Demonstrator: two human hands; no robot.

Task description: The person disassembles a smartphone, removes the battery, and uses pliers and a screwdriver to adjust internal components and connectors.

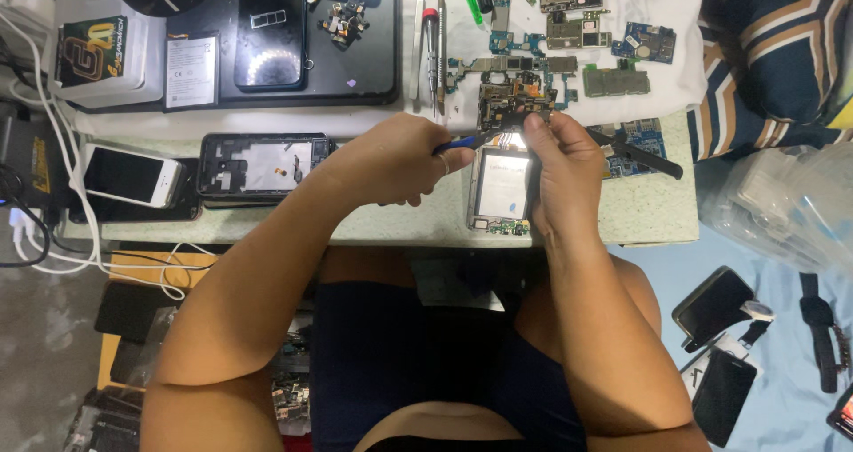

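My left hand (pixel 386 159) grips a blue-handled tool (pixel 462 143) whose tip points right toward a dark circuit board (pixel 511 101). My right hand (pixel 560 163) pinches that board from the right and holds it above an opened phone body (pixel 499 190) lying on the pale green table (pixel 649 212). The two hands are close together over the table's front edge.
A stripped phone frame (pixel 258 166) and a white phone (pixel 129 176) lie left. A white cloth (pixel 657 8) behind carries several circuit boards, tweezers (pixel 418 34) and a screwdriver (pixel 437 48). Black pliers (pixel 644 154) lie right. Phones and watches (pixel 737 328) rest on blue cloth.
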